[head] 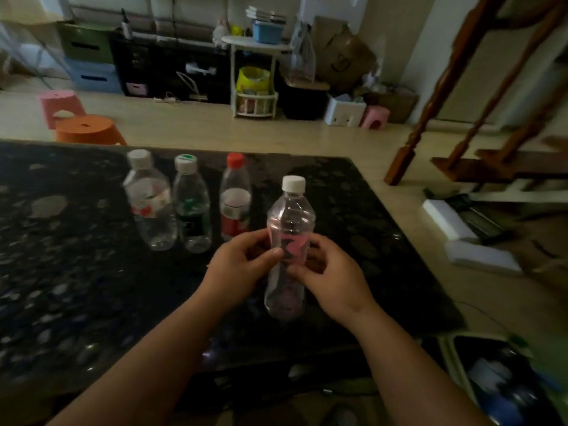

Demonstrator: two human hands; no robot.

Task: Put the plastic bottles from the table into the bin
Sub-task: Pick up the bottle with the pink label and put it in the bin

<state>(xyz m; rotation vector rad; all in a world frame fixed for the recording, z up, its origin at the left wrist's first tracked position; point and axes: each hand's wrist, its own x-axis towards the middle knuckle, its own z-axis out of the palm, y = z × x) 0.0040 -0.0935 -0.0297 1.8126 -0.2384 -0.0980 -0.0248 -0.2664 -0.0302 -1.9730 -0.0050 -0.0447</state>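
Three bottles [193, 207] stand in a row on the tabletop [61, 256], behind a fourth bottle [289, 247]; the bin [455, 364], seemingly, sits right.

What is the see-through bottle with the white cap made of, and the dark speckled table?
The clear white-capped bottle looks like thin glossy plastic: see-through and dented at its middle. The dark speckled table seems polished stone, maybe granite, since it shines and has pale flecks.
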